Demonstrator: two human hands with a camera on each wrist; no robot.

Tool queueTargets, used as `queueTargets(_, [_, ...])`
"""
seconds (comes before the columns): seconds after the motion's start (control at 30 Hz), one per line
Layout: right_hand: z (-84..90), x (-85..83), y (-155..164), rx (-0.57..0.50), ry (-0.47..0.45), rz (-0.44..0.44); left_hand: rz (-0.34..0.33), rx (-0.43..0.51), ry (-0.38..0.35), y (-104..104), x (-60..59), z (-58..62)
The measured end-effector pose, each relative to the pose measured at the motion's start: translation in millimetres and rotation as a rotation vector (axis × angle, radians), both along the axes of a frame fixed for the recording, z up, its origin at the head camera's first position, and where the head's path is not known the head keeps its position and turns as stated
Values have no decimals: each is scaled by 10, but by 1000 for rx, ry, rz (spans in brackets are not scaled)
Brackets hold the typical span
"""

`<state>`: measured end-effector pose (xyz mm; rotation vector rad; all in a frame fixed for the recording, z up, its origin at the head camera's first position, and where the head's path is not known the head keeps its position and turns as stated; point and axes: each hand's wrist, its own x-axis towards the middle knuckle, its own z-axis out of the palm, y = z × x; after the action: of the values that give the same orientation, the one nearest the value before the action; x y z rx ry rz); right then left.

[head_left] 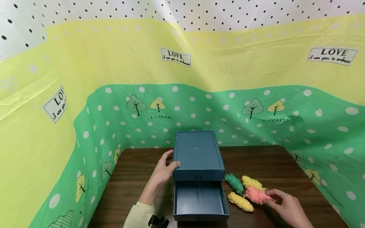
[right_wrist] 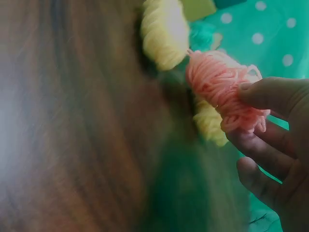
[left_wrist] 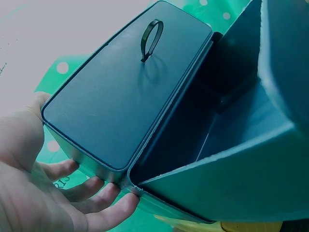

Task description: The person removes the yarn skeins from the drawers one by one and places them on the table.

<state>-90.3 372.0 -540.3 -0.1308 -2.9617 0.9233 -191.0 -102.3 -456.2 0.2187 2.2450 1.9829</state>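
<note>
Pinching the pink yarn among yellow bundles and green yarn, our right hand hides one end. Our left hand grips the box by its side, some fingers hidden overhead. The lower drawer stands pulled out, floor showing; the closed upper drawer conceals its inside.

Dark wood-grain table at six o'clock in my view. Cloth wall spans nine through twelve to three: black-dotted white above, yellow midway, polka-dotted green with printed trees below.
</note>
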Motion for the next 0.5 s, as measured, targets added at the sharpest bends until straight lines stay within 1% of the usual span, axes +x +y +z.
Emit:
queueTargets(0.13, [-153, -19, 64, -24, -48, -21, -7, -4, 2, 1, -6, -15])
queueTargets(0.27, [-258, -31, 90, -50, -58, -26, -1, 4, -2, -2, -4, -17])
queueTargets(0.4, [-322, -25, 98, -42, -65, -23, 0, 6, -6, -5, 2, -9])
queueTargets(0.5, [-326, -23, 106, -44, -70, -16, -2, 2, -1, -5, -1, -2])
